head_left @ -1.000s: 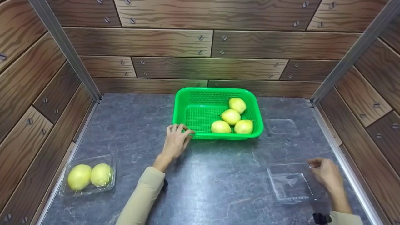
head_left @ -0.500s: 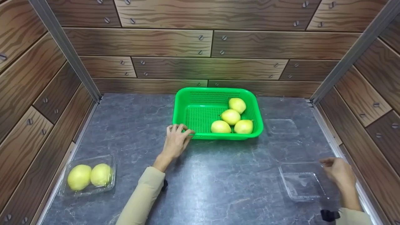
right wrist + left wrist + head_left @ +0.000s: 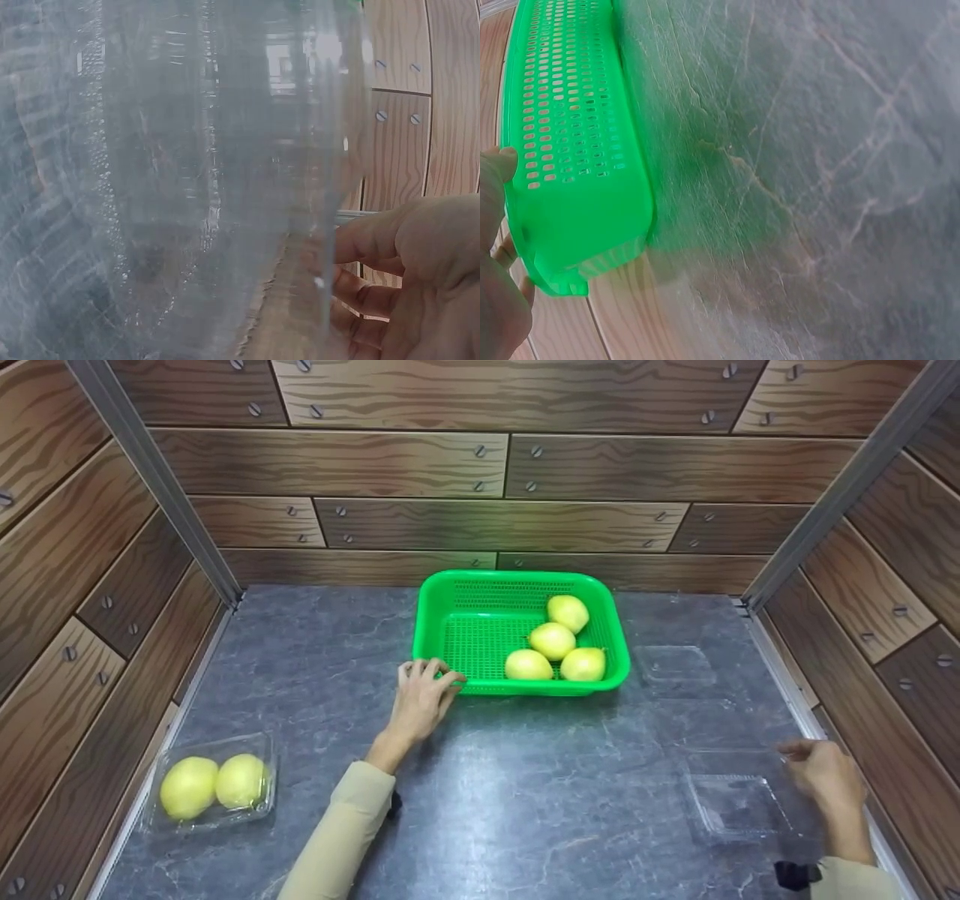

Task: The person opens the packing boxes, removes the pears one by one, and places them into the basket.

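Observation:
My left hand [image 3: 420,701] grips the front left rim of a green plastic basket [image 3: 517,685], thumb and fingertips over the edge; the left wrist view shows the basket's perforated side [image 3: 574,142] beside that hand. Several yellow-green pears [image 3: 553,642] lie in the basket's right half. At the right, my right hand [image 3: 829,780] pinches the right edge of a clear plastic container [image 3: 739,806] with no fruit in it. In the right wrist view, the thumb and fingers [image 3: 367,292] meet at the container's transparent wall [image 3: 255,150].
Another clear container [image 3: 259,811] holding two pears [image 3: 189,787] sits at the left. A flat clear plastic piece [image 3: 679,669] lies right of the basket. Wood-patterned walls [image 3: 405,465] with metal corner posts [image 3: 135,457] enclose the grey marbled table [image 3: 495,787].
My right hand has moved to the right, drawing the clear plastic container with it. My left hand stays on the basket rim, and the basket and pears have not moved.

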A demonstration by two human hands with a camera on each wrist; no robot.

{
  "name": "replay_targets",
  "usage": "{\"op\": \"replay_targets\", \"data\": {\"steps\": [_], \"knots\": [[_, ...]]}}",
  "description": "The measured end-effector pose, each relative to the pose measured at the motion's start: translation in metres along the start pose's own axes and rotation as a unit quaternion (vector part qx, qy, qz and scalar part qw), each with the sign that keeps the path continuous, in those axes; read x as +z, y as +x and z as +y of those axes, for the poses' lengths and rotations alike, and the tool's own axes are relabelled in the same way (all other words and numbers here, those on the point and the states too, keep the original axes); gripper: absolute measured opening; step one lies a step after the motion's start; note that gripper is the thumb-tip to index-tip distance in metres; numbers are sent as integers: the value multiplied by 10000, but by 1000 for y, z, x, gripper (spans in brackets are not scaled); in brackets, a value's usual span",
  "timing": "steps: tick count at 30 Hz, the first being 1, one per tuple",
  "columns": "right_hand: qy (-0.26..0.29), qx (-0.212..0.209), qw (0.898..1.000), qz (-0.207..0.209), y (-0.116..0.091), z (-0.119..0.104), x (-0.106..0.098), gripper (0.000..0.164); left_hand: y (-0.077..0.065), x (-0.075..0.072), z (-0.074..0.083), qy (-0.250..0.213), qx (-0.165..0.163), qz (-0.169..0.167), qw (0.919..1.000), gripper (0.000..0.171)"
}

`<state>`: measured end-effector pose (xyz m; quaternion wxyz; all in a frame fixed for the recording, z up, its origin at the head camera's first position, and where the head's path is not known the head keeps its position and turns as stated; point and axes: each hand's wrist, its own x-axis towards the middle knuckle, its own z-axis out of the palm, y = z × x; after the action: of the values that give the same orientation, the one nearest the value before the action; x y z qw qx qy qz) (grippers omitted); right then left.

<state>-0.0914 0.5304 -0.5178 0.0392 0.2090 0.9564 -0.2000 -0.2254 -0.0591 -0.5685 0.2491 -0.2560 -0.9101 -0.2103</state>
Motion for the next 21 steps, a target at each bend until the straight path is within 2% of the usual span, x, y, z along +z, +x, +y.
{"op": "replay_targets", "data": {"steps": [6, 10, 15, 21], "knots": [[32, 42, 10000, -55, -3, 0, -1, 41, 0, 2, -1, 40, -37, -42, 10000, 8], [4, -14, 10000, 64, -7, -6, -1, 48, -2, 2, -1, 61, -23, -25, 10000, 9], [111, -349, 9969, 689, -18, -26, 0, 45, -1, 1, -1, 81, 8, 13, 10000, 9], [336, -1080, 9816, 1538, -33, -67, 3, 38, -1, 0, 0, 39, 0, 44, 10000, 8]]}}
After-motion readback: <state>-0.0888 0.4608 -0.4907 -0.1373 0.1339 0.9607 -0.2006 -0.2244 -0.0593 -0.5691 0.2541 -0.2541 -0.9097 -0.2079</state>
